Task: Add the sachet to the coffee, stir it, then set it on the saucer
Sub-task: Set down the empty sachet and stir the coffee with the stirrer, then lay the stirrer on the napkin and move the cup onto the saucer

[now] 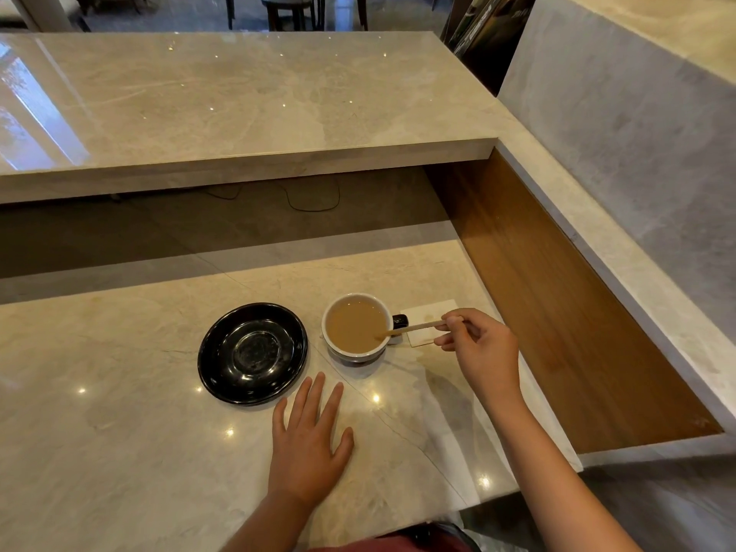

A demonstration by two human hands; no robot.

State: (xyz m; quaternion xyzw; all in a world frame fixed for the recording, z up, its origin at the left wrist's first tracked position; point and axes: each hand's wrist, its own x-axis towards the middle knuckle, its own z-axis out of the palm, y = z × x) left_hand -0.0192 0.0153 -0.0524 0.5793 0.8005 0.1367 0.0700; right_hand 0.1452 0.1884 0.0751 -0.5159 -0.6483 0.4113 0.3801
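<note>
Over coffee cup [356, 327], right hand [480, 344] pinching stirrer [412, 328].

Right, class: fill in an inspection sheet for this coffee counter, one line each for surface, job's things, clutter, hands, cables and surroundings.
Surface: glossy marble counter, reflecting ceiling lights, no spills seen.
Job's things: cup of milky coffee stands on the counter, right of the empty black saucer, not on it; wooden stirrer dips into the coffee.
Clutter: white paper, perhaps the sachet, lies flat behind the cup's handle.
Hands: right hand pinches the stirrer; left hand lies flat and empty on the counter.
Cables: a thin dark cable under the raised shelf.
Surroundings: raised marble shelf, wooden side panel, chairs beyond.
</note>
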